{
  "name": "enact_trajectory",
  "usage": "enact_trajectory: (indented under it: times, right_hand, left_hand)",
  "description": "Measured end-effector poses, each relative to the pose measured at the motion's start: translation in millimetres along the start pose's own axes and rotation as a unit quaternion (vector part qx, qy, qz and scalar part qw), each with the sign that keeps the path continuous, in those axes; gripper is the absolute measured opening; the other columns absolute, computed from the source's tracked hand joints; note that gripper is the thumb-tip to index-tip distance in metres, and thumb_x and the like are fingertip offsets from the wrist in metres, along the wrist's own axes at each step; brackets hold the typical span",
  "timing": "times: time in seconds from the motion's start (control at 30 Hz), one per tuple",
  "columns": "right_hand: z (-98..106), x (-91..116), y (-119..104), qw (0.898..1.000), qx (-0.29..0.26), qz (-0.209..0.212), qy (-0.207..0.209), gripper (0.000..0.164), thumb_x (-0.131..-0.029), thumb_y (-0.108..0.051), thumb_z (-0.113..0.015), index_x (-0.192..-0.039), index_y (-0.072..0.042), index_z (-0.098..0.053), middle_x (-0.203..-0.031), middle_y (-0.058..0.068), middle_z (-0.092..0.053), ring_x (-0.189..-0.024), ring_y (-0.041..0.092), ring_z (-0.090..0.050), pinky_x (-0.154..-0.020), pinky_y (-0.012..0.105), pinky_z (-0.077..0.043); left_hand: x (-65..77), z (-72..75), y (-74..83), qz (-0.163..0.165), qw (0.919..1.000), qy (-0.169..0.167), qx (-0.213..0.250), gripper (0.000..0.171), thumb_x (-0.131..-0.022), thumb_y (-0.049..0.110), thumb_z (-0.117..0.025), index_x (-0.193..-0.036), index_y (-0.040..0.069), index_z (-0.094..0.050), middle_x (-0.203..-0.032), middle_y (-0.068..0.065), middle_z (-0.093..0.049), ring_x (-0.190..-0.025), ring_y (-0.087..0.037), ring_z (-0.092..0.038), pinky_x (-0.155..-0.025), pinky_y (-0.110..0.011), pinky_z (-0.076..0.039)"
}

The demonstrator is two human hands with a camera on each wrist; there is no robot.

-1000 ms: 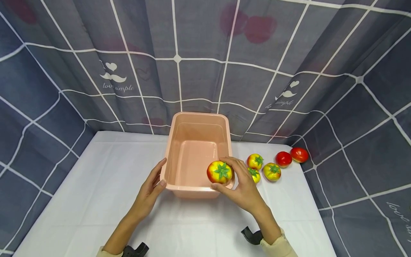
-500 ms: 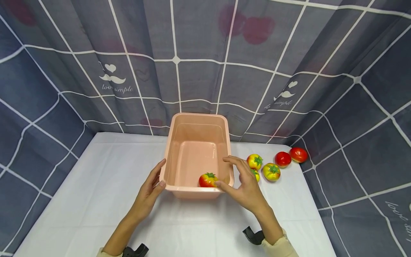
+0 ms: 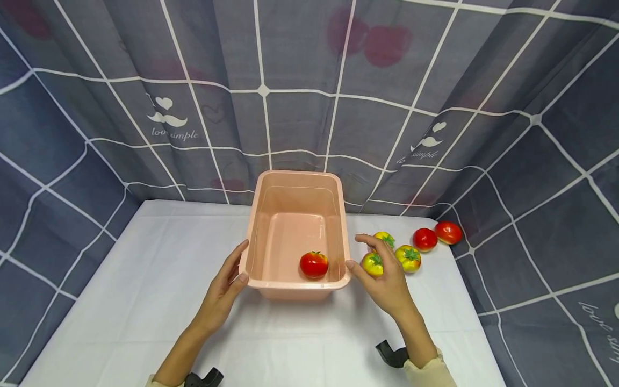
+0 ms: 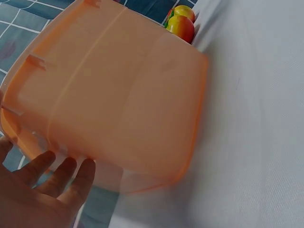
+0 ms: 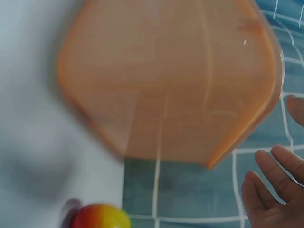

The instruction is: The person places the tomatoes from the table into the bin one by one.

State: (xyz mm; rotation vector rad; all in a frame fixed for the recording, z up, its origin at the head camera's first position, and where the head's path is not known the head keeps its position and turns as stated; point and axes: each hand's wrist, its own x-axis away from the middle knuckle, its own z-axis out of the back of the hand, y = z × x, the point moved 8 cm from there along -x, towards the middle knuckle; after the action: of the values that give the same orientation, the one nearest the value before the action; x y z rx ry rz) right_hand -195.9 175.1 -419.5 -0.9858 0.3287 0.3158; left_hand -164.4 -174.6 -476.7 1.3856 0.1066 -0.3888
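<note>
A peach-coloured plastic bin (image 3: pixel 300 285) stands on the white-covered table, with a red toy tomato (image 3: pixel 314 265) lying inside near its front wall. At the bin's left side, my left hand (image 3: pixel 222 290) touches the rim with extended fingers (image 4: pixel 71 183). Just right of the bin hovers my right hand (image 3: pixel 387 287), its fingers (image 5: pixel 280 178) spread and holding nothing. Beneath and beyond it sit yellow-and-red toy tomatoes with green leaf tops: one (image 3: pixel 372 264) partly behind the hand, another (image 3: pixel 408 258) to its right, a third (image 3: pixel 384 238) mostly covered by the fingers.
Two red toy tomatoes, one nearer (image 3: pixel 425 239) and one at the edge (image 3: pixel 448 233), lie at the table's back right. A grey curtain (image 3: pixel 300 123) with white grid lines surrounds the back and sides. White tablecloth (image 3: pixel 145 279) spreads left and in front.
My right hand has let go of the toy tomato, which dropped into the bin and rolled red side up. That hand then moved right, out past the rim. The left hand stayed put.
</note>
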Motion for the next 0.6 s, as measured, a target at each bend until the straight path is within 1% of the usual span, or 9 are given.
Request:
enact_trajectory:
  times: [0.07, 0.1, 0.13, 0.17, 0.27, 0.37, 0.47, 0.57, 0.6]
  right_hand:
    - [4.9, 1.0, 10.5, 1.000, -0.003, -0.011, 0.017, 0.057, -0.092, -0.019, -0.087, -0.144, -0.023, -0.064, -0.142, -0.001, -0.069, -0.127, 0.011, -0.060, -0.115, 0.014, -0.047]
    - [7.3, 1.7, 16.7, 1.000, -0.006, -0.018, 0.025, 0.055, -0.093, -0.018, -0.086, -0.143, -0.024, -0.065, -0.141, -0.001, -0.069, -0.126, 0.009, -0.060, -0.113, 0.009, -0.043]
    - [9.4, 2.4, 22.6, 0.999, -0.005, -0.021, 0.032, 0.054, -0.093, -0.018, -0.086, -0.143, -0.024, -0.065, -0.140, 0.001, -0.070, -0.125, 0.007, -0.061, -0.113, 0.007, -0.042]
    - [11.3, 3.3, 29.6, 0.999, -0.006, -0.025, 0.039, 0.053, -0.093, -0.017, -0.085, -0.143, -0.024, -0.066, -0.138, 0.001, -0.071, -0.124, 0.008, -0.062, -0.113, 0.007, -0.041]
    - [15.3, 6.6, 49.2, 0.998, -0.006, -0.038, 0.050, 0.054, -0.093, -0.017, -0.086, -0.143, -0.019, -0.065, -0.139, 0.005, -0.071, -0.132, 0.014, -0.063, -0.118, 0.007, -0.037]
    - [16.0, 11.2, 69.6, 0.996, 0.010, -0.071, 0.047, 0.058, -0.093, -0.021, -0.086, -0.146, -0.014, -0.061, -0.143, 0.006, -0.067, -0.141, 0.023, -0.059, -0.121, 0.008, -0.035]
    - [14.6, 16.1, 88.3, 0.993, 0.041, -0.107, 0.036, 0.063, -0.094, -0.025, -0.085, -0.149, -0.012, -0.056, -0.148, 0.007, -0.062, -0.147, 0.026, -0.055, -0.129, 0.026, -0.038]
    - [11.9, 20.2, 102.9, 0.990, 0.060, -0.124, 0.031, 0.067, -0.093, -0.024, -0.086, -0.151, -0.009, -0.054, -0.148, 0.013, -0.059, -0.147, 0.033, -0.054, -0.128, 0.050, -0.041]
    - [10.9, 21.4, 106.9, 0.990, 0.062, -0.124, 0.032, 0.068, -0.092, -0.021, -0.087, -0.151, -0.007, -0.054, -0.148, 0.015, -0.059, -0.146, 0.035, -0.054, -0.127, 0.056, -0.041]
  left_hand:
    - [0.4, 0.1, -0.7, -0.003, 1.0000, -0.002, 0.002, 0.066, -0.112, 0.003, -0.044, -0.173, 0.022, -0.025, -0.181, -0.006, -0.021, -0.159, 0.002, -0.032, -0.121, -0.008, -0.034]
    - [0.6, 0.0, -0.4, -0.004, 1.0000, -0.003, 0.003, 0.066, -0.112, 0.002, -0.044, -0.173, 0.021, -0.024, -0.182, -0.006, -0.021, -0.160, 0.002, -0.031, -0.122, -0.007, -0.033]
    - [0.8, -0.2, -0.4, -0.006, 1.0000, -0.005, 0.005, 0.066, -0.112, 0.002, -0.043, -0.173, 0.021, -0.024, -0.182, -0.006, -0.021, -0.160, 0.002, -0.031, -0.122, -0.008, -0.033]
    - [0.9, -0.3, -0.3, -0.006, 0.9999, -0.005, 0.008, 0.066, -0.112, 0.002, -0.043, -0.173, 0.021, -0.024, -0.182, -0.006, -0.021, -0.160, 0.001, -0.032, -0.121, -0.008, -0.034]
    - [1.0, -0.8, 0.4, -0.005, 0.9999, -0.006, 0.014, 0.067, -0.112, 0.002, -0.044, -0.173, 0.021, -0.024, -0.181, -0.006, -0.022, -0.159, -0.003, -0.037, -0.119, -0.010, -0.039]
    - [0.8, -1.1, 0.3, -0.006, 0.9998, -0.006, 0.016, 0.067, -0.112, 0.002, -0.044, -0.173, 0.020, -0.024, -0.181, -0.007, -0.023, -0.158, -0.005, -0.040, -0.118, -0.011, -0.042]
    - [0.6, -1.2, 0.4, -0.009, 0.9998, -0.004, 0.014, 0.067, -0.112, 0.001, -0.043, -0.173, 0.019, -0.024, -0.180, -0.009, -0.024, -0.157, -0.006, -0.041, -0.118, -0.011, -0.042]
    - [0.4, -1.1, 0.1, -0.011, 0.9999, -0.003, 0.013, 0.066, -0.112, 0.001, -0.043, -0.173, 0.019, -0.024, -0.180, -0.010, -0.024, -0.157, -0.005, -0.041, -0.117, -0.011, -0.042]
    - [0.4, -1.1, -0.1, -0.011, 0.9999, -0.003, 0.012, 0.066, -0.112, 0.001, -0.043, -0.173, 0.019, -0.024, -0.180, -0.010, -0.024, -0.157, -0.004, -0.041, -0.117, -0.011, -0.042]
